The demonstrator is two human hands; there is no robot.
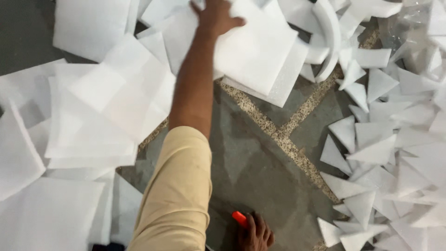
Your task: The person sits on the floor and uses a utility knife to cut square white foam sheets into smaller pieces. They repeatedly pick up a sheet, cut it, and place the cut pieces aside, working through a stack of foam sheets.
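Note:
My left hand (214, 16) is stretched far forward at the top of the view, its palm down and fingers gripping a square white foam sheet (253, 53) that lies on a stack of similar sheets. The arm wears a beige sleeve (179, 195). My right hand (255, 234) rests low near the bottom edge on the grey floor, closed around a small orange-handled tool (239, 218); only the tool's orange end shows.
Large white foam sheets (88, 121) are piled on the left. Several triangular foam offcuts (376, 153) are heaped on the right. A curved white foam piece (330, 32) lies at the top. Between the piles is grey stone floor (260, 158) with speckled strips.

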